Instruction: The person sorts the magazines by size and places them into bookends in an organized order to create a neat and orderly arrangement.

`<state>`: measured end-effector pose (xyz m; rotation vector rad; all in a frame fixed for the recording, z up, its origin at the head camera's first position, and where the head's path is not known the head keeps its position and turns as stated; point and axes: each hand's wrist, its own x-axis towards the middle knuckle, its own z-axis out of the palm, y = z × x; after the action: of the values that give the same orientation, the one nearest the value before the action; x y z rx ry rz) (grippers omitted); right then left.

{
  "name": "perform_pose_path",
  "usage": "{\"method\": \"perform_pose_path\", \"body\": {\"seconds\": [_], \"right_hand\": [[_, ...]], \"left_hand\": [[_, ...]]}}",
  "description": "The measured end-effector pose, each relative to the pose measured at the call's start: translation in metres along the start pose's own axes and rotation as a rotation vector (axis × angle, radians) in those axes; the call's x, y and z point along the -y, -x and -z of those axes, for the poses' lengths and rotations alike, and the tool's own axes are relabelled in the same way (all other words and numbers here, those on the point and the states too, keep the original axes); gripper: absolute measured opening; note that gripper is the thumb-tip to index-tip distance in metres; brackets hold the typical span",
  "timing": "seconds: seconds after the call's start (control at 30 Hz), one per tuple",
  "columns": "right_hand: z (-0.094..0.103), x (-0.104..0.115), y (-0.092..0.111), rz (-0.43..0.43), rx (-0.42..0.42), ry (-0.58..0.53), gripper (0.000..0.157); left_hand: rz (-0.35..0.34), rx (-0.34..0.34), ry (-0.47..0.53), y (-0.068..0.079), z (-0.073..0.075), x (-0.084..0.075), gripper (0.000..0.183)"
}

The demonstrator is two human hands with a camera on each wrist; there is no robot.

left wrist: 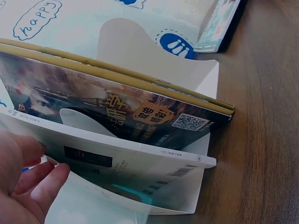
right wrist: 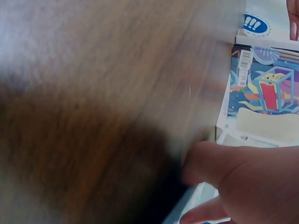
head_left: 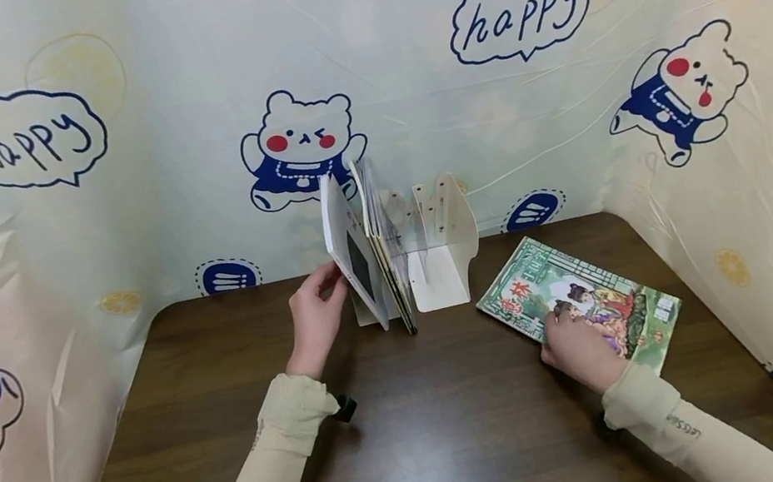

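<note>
A white bookend (head_left: 441, 279) stands at the back of the table. In its left part a white book (head_left: 351, 255) leans left beside thin dark-covered books (left wrist: 159, 112). My left hand (head_left: 319, 319) is at the left side of the white book; its fingers pinch the curved edge of the bookend's near panel (left wrist: 173, 207) in the left wrist view. My right hand (head_left: 578, 345) grips the left edge of a green illustrated magazine (head_left: 628, 304) to the right of the bookend. In the right wrist view a book with a colourful cover (right wrist: 271, 88) shows beyond that hand.
The brown wooden table (head_left: 420, 455) runs up to a pale printed curtain (head_left: 414, 127) at the back and sides. Thin upright dividers (head_left: 421, 219) rise from the right part of the bookend. A dark wrist strap (head_left: 345, 408) is on the left wrist.
</note>
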<state>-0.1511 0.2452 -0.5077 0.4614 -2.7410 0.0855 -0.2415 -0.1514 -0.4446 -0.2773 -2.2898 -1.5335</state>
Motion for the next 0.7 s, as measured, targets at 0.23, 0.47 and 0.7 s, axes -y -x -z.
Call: {"method": "perform_pose_path", "body": {"seconds": [0.23,0.47,0.7], "right_hand": [[-0.001,0.003,0.002,-0.084,0.103,0.049,0.046],[-0.004,0.004,0.006,-0.183,0.081,0.039,0.027],[-0.011,0.005,0.005,-0.128,-0.134,0.218,0.011]], "left_hand": [[-0.004,-0.002,0.001,0.001,0.000,0.001,0.029],[-0.005,-0.004,0.010,0.001,0.000,0.004,0.029],[-0.010,-0.002,-0.003,0.001,0.000,0.003,0.029]]}}
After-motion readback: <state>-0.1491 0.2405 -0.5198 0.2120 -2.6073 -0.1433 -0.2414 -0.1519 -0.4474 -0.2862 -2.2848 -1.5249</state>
